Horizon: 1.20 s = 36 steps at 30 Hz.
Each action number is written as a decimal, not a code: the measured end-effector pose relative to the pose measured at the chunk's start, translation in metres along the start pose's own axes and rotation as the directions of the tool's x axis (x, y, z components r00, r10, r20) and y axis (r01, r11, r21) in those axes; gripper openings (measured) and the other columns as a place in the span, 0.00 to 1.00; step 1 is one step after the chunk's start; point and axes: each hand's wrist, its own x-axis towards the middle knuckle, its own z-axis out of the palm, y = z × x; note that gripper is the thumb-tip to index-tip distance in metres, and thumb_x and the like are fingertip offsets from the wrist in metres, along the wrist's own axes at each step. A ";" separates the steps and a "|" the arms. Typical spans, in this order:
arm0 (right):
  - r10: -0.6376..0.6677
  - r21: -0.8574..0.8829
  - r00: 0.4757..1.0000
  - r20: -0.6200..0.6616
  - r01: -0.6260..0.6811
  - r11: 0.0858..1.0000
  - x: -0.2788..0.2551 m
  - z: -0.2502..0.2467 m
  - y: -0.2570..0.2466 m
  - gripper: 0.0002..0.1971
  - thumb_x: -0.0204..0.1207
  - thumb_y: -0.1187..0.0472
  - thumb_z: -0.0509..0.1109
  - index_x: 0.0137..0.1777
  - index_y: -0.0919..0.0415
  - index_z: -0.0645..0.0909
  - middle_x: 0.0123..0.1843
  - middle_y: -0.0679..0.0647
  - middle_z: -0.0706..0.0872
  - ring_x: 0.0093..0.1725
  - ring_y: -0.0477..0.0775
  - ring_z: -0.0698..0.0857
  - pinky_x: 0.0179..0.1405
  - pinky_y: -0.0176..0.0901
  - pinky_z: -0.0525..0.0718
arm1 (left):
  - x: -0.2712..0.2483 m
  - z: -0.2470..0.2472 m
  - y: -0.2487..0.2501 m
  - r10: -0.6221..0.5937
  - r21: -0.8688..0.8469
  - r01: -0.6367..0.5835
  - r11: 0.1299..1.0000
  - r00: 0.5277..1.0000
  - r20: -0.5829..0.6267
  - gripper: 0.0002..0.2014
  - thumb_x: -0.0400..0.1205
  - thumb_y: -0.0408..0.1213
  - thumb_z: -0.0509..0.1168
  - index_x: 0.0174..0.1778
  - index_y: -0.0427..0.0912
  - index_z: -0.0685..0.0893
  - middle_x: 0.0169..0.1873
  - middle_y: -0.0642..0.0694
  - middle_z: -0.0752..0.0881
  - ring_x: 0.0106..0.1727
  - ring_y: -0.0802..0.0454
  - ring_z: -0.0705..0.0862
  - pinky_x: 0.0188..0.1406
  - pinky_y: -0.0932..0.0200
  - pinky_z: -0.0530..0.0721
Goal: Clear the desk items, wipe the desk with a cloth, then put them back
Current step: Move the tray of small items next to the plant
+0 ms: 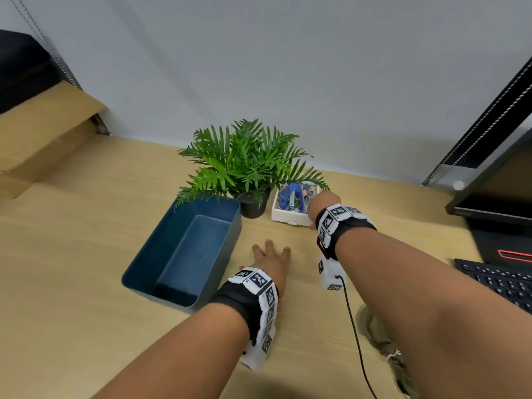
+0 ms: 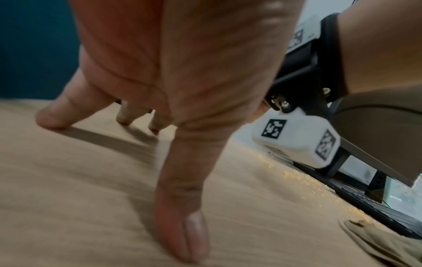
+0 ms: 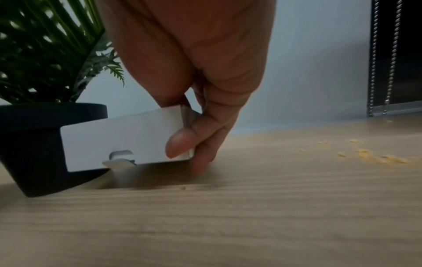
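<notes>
A small white box point(image 1: 289, 216) filled with blue stationery stands at the back of the wooden desk point(image 1: 86, 254). My right hand point(image 1: 319, 207) grips its right corner: the thumb lies on the front face of the white box point(image 3: 121, 140) and the fingers go round its side. The box's near edge is tilted a little off the desk. My left hand point(image 1: 272, 254) rests flat on the desk with straight, spread fingers point(image 2: 182, 225), beside an empty dark blue bin point(image 1: 187, 249). A potted fern point(image 1: 244, 168) stands between the bin and the box. An olive cloth point(image 1: 385, 349) lies crumpled near the front right.
Yellow crumbs point(image 3: 365, 155) are scattered on the desk right of the box. A monitor point(image 1: 498, 182) and a black keyboard point(image 1: 501, 283) stand at the right. A cardboard box point(image 1: 37, 131) sits at the back left. A black cable point(image 1: 357, 341) runs from my right wrist.
</notes>
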 end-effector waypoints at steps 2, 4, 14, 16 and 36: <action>-0.015 -0.037 1.000 0.001 0.015 0.999 0.000 -0.002 -0.008 0.23 0.81 0.58 0.65 0.74 0.65 0.70 0.73 0.59 0.76 0.70 0.59 0.78 0.66 0.48 0.77 | 0.002 -0.003 0.001 -0.014 0.001 0.014 1.000 0.999 0.038 0.57 0.70 0.31 0.77 0.83 0.53 0.41 0.81 0.39 0.32 0.81 0.30 0.35 0.71 0.24 0.64; -0.082 -0.140 0.997 -0.007 0.080 0.987 0.006 -0.001 -0.012 0.24 0.81 0.58 0.65 0.75 0.64 0.69 0.72 0.58 0.76 0.69 0.58 0.79 0.63 0.46 0.78 | 0.003 -0.006 0.002 -0.027 0.004 0.027 1.000 0.997 0.067 0.58 0.69 0.31 0.78 0.83 0.53 0.40 0.81 0.38 0.32 0.80 0.29 0.35 0.70 0.24 0.65; -0.122 -0.237 0.993 -0.002 0.118 0.964 0.005 0.000 -0.012 0.17 0.85 0.61 0.54 0.66 0.71 0.76 0.66 0.63 0.80 0.64 0.62 0.80 0.61 0.47 0.79 | 0.006 -0.006 0.004 -0.038 0.047 0.036 0.998 0.998 0.053 0.57 0.71 0.31 0.76 0.83 0.53 0.40 0.81 0.37 0.35 0.80 0.26 0.38 0.69 0.27 0.70; -0.126 -0.145 0.992 -0.013 0.123 0.982 0.001 0.002 -0.004 0.18 0.83 0.56 0.60 0.62 0.71 0.79 0.60 0.63 0.83 0.56 0.61 0.83 0.52 0.47 0.81 | 0.005 -0.006 0.003 -0.023 0.061 0.020 0.998 0.998 0.051 0.58 0.70 0.32 0.77 0.83 0.53 0.38 0.81 0.36 0.35 0.81 0.27 0.39 0.71 0.29 0.69; 0.133 -0.343 0.964 0.230 -0.047 0.938 -0.145 -0.010 0.147 0.28 0.67 0.49 0.78 0.63 0.62 0.81 0.58 0.56 0.86 0.57 0.57 0.84 0.55 0.48 0.84 | -0.022 0.005 -0.007 0.059 0.185 -0.043 0.982 0.995 -0.084 0.52 0.70 0.48 0.78 0.83 0.48 0.51 0.81 0.39 0.53 0.80 0.37 0.57 0.75 0.41 0.69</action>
